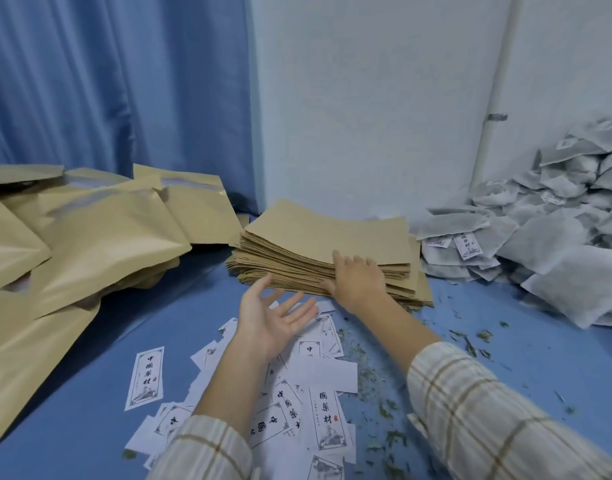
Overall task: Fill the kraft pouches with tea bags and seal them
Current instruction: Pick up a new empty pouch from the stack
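surface [90, 393]: flat, covered in blue cloth, set against a white wall and a blue curtain. flat pouches [328, 251]: one stack at centre rear, resting directly on the cloth. filled pouches [83, 237]: a loose heap at left, overlapping one another, reaching the near left edge. tea bags [546, 237]: a white pile at right rear, banked against the wall, just beside the stack. labels [318, 393]: printed white slips scattered at centre front, many overlapping. leaf bits [470, 341]: green fragments strewn over the right half of the cloth.
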